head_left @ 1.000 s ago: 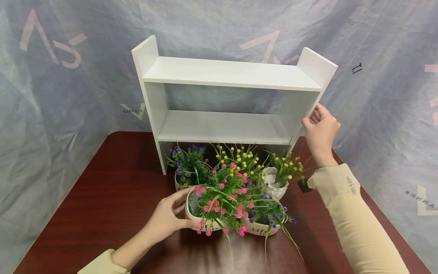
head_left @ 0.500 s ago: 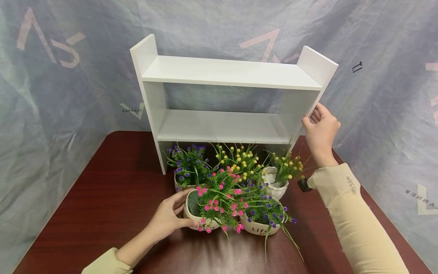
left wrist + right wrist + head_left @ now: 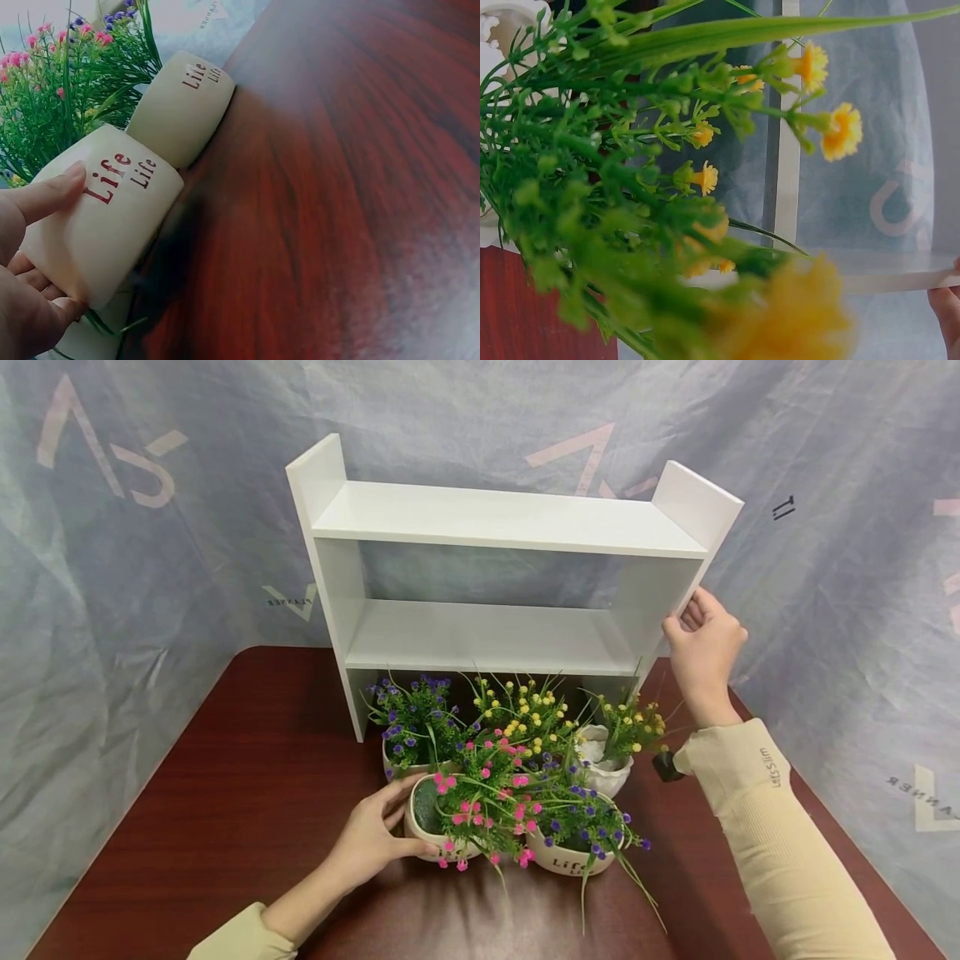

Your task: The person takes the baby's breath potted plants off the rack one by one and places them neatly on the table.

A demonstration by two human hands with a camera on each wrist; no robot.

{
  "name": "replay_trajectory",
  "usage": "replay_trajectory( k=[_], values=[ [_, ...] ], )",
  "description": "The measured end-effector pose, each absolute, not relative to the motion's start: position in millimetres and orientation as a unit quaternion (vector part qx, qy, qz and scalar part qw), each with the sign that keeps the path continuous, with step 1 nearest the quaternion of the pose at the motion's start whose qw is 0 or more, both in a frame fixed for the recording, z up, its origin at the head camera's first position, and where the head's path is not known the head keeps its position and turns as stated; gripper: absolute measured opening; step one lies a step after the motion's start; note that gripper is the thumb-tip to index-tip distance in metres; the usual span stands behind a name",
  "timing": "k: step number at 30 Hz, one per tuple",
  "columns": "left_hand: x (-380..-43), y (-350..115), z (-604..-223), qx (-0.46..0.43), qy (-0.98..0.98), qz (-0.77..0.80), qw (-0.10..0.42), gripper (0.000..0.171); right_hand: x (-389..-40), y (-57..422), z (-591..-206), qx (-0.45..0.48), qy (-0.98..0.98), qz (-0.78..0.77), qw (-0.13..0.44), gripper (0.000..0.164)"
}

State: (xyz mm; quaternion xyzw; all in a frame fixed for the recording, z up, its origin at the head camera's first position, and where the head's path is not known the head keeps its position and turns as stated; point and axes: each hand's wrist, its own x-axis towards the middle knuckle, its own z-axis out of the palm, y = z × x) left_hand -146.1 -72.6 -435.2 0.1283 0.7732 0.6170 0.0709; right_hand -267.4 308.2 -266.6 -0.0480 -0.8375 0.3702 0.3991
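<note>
My left hand (image 3: 375, 831) grips the left end of a cream oval flowerpot (image 3: 453, 852) with pink flowers; its thumb lies on the front wall beside the red "Life" lettering (image 3: 109, 178). Just right of it stands a matching pot (image 3: 566, 860) with purple flowers. With thumb and fingers, my right hand (image 3: 705, 647) pinches the front edge of the right side panel of a white two-board shelf (image 3: 487, 518). Only its fingertips show at the right wrist view's edge, behind yellow flowers (image 3: 842, 133).
Behind these pots, at the shelf's foot, are a purple-flowered pot (image 3: 405, 768), a yellow-flowered plant (image 3: 525, 706) and a white scalloped pot (image 3: 603, 777) with yellow flowers. A dark red table (image 3: 247, 793) carries everything. Grey printed cloth (image 3: 180, 568) hangs around it.
The pink flower sprays have shifted slightly left and down in the head view, with my left hand still around their pot. My right hand has stayed on the shelf panel.
</note>
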Motion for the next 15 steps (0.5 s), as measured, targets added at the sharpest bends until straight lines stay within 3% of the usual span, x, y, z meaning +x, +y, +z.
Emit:
replay_trajectory(
  k=[15],
  values=[
    [-149, -70, -451, 0.132, 0.780, 0.603, 0.105, 0.093, -267, 308, -267, -0.047, -0.838, 0.362, 0.406, 0.041]
  ],
)
